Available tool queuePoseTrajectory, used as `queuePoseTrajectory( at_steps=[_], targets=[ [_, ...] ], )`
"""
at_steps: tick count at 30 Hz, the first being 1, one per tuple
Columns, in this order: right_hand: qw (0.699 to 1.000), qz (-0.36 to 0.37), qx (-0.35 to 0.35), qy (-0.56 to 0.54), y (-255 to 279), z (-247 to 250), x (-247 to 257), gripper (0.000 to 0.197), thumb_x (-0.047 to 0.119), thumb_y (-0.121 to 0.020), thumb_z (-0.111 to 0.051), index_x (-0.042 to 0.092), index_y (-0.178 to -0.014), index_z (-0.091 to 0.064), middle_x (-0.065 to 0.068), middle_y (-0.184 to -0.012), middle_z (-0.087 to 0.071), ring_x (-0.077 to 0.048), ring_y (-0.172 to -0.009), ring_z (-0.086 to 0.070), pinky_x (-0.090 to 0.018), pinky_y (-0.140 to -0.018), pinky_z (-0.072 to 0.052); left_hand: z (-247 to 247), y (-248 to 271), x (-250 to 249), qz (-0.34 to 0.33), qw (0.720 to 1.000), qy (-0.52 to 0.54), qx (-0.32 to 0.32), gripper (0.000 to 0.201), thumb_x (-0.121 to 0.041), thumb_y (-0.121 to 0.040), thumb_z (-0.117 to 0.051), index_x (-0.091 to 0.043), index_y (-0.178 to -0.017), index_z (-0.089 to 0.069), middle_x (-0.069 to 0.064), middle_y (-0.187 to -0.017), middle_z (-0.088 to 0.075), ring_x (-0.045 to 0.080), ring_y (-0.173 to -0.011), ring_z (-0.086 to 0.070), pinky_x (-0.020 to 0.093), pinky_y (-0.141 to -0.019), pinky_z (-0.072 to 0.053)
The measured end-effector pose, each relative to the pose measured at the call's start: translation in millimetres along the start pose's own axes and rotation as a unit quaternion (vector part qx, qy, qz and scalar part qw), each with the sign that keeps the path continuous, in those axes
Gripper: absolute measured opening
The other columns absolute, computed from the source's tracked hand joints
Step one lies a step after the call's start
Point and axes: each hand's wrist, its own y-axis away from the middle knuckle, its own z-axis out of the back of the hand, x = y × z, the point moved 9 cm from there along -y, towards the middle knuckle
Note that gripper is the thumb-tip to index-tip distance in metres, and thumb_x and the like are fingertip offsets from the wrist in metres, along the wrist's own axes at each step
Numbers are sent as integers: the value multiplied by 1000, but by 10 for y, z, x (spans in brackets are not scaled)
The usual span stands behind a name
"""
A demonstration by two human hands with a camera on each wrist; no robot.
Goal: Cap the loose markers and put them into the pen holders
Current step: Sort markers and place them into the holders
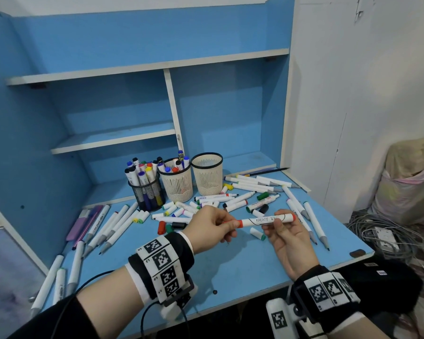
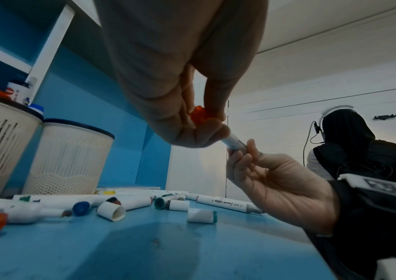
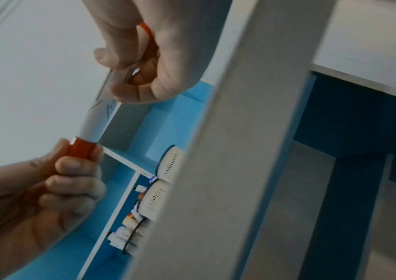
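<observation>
Above the blue desk [image 1: 230,265] I hold a white marker [image 1: 267,220] level between both hands. My left hand [image 1: 230,225] pinches the orange cap [image 1: 240,223], which sits against the marker's left end. My right hand [image 1: 271,225] grips the barrel near its orange right end. In the left wrist view the cap [image 2: 199,115] shows between my fingers, with the barrel [image 2: 236,144] running to the right hand [image 2: 264,170]. In the right wrist view the cap [image 3: 82,149] meets the barrel [image 3: 101,117]. At the back stand a black mesh holder [image 1: 148,194], a cream holder [image 1: 178,187] with markers and an empty cream holder [image 1: 207,177].
Several loose markers [image 1: 313,223] and caps [image 1: 257,233] lie scattered over the desk, left and right of my hands. Blue shelves [image 1: 113,140] rise behind the holders. Cables [image 1: 382,236] lie on the floor past the desk's right edge. A person [image 2: 350,147] sits in the background.
</observation>
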Motion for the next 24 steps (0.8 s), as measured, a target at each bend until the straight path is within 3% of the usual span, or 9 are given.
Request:
queuePoseTrajectory(
  at_steps=[3, 6, 8, 10, 13, 18, 21, 24],
  targets=[
    [1000, 18, -3, 26, 54, -40, 135, 64, 41, -35, -95, 15, -86, -66, -8, -72, -68, -18, -65, -67, -23, -61, -55, -5, 39, -76, -13, 1000, 3, 23, 12, -15, -92, -57, -13, -85, -66, -2, -68, -66, 5, -57, -59, 17, -59, -49],
    [995, 63, -15, 78, 76, -116, 379, 73, 43, -42, -92, 16, -101, -59, -8, -72, -68, -20, -65, -67, -25, -63, -56, 54, 52, -206, -51, 996, -71, 0, 10, -23, -89, -61, -17, -91, -70, -4, -80, -69, 4, -72, -60, 15, -69, -47],
    [987, 93, -13, 128, 91, -218, 545, 58, 39, -50, -88, 19, -97, -61, -9, -72, -68, -20, -64, -66, -25, -62, -55, 96, 75, -366, -95, 988, -122, -24, 14, -27, -86, -66, -20, -97, -71, -7, -91, -69, 5, -84, -61, 10, -71, -43],
    [978, 106, -1, 182, 103, -364, 659, 29, 23, -65, -79, 19, -90, -64, -15, -76, -65, -21, -63, -63, -24, -62, -54, 101, 107, -554, -135, 979, -149, -32, 22, -28, -83, -69, -22, -104, -69, -14, -93, -66, 2, -88, -59, 7, -72, -41],
    [956, 122, 31, 266, 118, -600, 757, 15, 0, -80, -65, 12, -89, -64, -15, -79, -61, -22, -61, -61, -25, -65, -54, 85, 160, -832, -195, 964, -175, -46, 26, -25, -80, -73, -20, -105, -69, -17, -89, -62, -6, -81, -55, 4, -73, -39],
    [945, 142, 71, 286, 130, -906, 870, 17, -4, -79, -66, 12, -85, -64, -13, -78, -51, -25, -63, -61, -24, -65, -54, 137, 169, -1055, -235, 951, -180, -85, 17, -21, -74, -76, -16, -89, -69, -16, -71, -58, -1, -68, -52, 17, -68, -44],
    [936, 131, 92, 315, 56, -999, 881, 22, -5, -79, -67, 15, -88, -66, -2, -74, -58, -21, -64, -61, -22, -64, -54, 226, 117, -1058, -222, 949, -206, -85, 15, -16, -76, -73, -14, -90, -67, -17, -68, -55, 0, -64, -52, 18, -65, -45],
    [916, 114, 99, 373, -87, -1007, 887, 25, -6, -80, -67, 14, -97, -67, -8, -77, -63, -21, -69, -62, -21, -65, -52, 461, 51, -1031, -208, 945, -223, -120, 14, -13, -76, -71, -14, -89, -66, -9, -74, -62, 5, -66, -56, 21, -66, -49]
  ],
)
